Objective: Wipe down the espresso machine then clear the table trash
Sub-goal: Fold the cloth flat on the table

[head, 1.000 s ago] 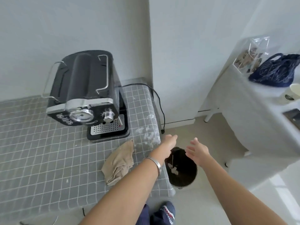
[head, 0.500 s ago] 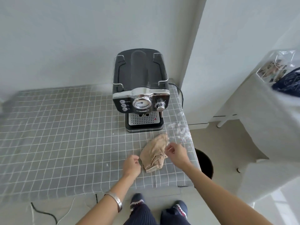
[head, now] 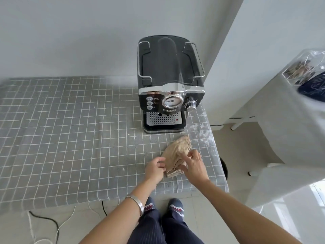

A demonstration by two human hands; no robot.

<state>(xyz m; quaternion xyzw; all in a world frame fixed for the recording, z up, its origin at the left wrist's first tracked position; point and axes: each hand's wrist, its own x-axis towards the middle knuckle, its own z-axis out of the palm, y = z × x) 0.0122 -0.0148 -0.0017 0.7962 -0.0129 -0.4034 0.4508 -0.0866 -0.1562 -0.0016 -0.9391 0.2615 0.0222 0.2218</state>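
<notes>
A black and chrome espresso machine (head: pixel 169 85) stands at the table's back right. In front of it a crumpled beige cloth (head: pixel 177 150) lies on the grey checked tablecloth (head: pixel 70 138). My left hand (head: pixel 154 168) touches the cloth's left edge with curled fingers. My right hand (head: pixel 192 164) rests on the cloth's right side, fingers spread over it. Neither hand has lifted it. White smears and crumbs (head: pixel 202 131) mark the table's right edge.
A dark trash bin (head: pixel 224 166) stands on the floor just past the table's right edge, mostly hidden. A white-draped table (head: pixel 290 120) with a clear box (head: pixel 304 67) and a dark bag (head: pixel 314 88) is at right. Cables (head: pixel 52 224) lie on the floor at left.
Both hands came back from above the trash bin to the table and now rest on the beige cloth. The view swung left toward the table.
</notes>
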